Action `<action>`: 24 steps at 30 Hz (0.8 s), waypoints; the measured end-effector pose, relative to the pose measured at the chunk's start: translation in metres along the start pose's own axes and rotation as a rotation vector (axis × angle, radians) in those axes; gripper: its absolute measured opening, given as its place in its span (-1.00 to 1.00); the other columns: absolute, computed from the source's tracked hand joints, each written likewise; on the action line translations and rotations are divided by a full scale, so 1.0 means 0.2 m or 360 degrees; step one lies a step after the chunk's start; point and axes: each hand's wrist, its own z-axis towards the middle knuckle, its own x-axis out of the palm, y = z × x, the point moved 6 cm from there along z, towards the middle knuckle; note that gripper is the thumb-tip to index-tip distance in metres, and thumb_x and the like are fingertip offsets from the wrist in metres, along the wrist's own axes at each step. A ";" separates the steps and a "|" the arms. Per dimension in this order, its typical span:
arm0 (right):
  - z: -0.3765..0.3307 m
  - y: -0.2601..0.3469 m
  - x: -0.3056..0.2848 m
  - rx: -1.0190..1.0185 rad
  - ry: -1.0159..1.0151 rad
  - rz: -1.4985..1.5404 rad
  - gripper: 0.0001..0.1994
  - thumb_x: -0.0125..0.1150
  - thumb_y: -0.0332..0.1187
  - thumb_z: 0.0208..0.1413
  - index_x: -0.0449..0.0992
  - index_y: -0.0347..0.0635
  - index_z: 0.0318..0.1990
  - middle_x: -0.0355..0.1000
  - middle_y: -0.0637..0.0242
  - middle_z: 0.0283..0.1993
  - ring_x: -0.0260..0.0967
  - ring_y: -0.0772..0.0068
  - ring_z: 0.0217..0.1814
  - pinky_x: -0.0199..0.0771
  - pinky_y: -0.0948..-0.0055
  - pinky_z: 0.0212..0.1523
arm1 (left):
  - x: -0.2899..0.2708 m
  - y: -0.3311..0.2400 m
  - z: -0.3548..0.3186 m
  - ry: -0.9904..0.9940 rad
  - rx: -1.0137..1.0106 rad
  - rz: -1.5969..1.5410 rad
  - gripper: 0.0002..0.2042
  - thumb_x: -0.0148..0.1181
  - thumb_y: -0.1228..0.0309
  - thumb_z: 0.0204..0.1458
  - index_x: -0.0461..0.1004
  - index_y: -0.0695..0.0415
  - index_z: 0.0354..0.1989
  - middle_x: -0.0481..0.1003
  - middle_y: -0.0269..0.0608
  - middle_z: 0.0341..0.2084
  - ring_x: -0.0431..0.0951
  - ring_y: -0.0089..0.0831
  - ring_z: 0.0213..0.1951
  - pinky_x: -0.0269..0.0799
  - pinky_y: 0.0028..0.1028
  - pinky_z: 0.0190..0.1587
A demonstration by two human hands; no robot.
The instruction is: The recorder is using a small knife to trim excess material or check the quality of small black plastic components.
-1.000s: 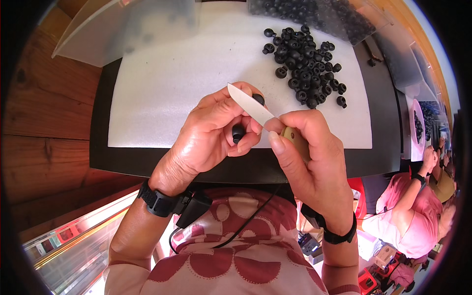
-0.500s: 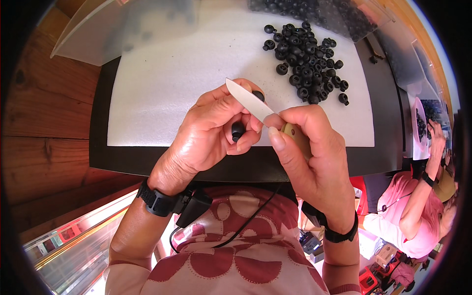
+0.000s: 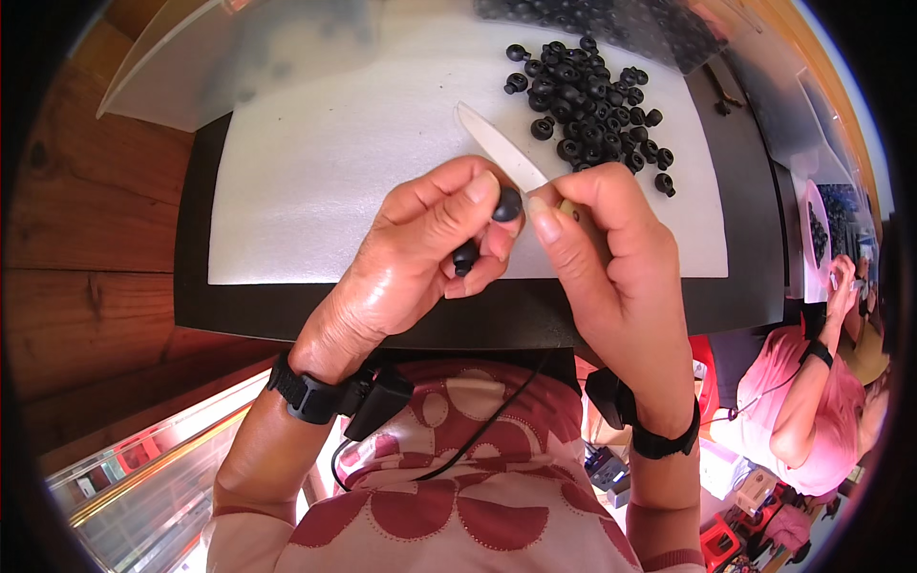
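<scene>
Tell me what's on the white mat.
Black parts lie heaped on the mat toward its far right. The right hand partly hides their near edge; mat beneath them and behind the left hand can't be seen.

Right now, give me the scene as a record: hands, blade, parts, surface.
left hand: pinches a round black part; a second black part among the lower fingers
right hand: grips a knife by its handle
blade: tip forward and leftward
pile of black parts: right of blade
surface: white sheet on dark table
</scene>
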 end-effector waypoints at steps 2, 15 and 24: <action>0.00 0.01 -0.01 0.0060 -0.0030 0.0095 -0.90 0.21 -0.44 0.33 0.48 -0.27 -0.11 0.36 0.49 -0.33 0.14 0.70 -0.37 0.20 0.64 -0.33 | 0.01 0.00 0.00 0.0036 0.0027 -0.0039 -0.64 0.01 0.09 0.40 0.46 0.19 -0.18 0.42 -0.33 -0.49 0.29 -0.60 -0.59 0.00 -0.61 -0.58; -0.08 0.04 0.01 0.0013 0.0062 -0.0006 -0.87 0.25 -0.45 0.30 0.48 -0.28 -0.09 0.43 0.45 -0.35 0.18 0.72 -0.42 0.24 0.63 -0.36 | -0.04 0.01 0.01 0.0089 0.0042 -0.0103 -0.67 -0.06 0.15 0.42 0.42 0.21 -0.08 0.47 -0.23 -0.48 0.31 -0.53 -0.62 0.02 -0.57 -0.60; -0.07 0.06 0.01 -0.0092 0.0037 -0.0101 -0.85 0.29 -0.44 0.23 0.43 -0.23 -0.15 0.45 0.15 -0.42 0.44 0.06 -0.50 0.41 0.29 -0.48 | -0.04 0.01 0.01 0.0032 0.0054 -0.0026 -0.53 0.10 0.00 0.29 0.38 0.28 -0.17 0.47 -0.11 -0.38 0.33 -0.53 -0.63 0.09 -0.57 -0.63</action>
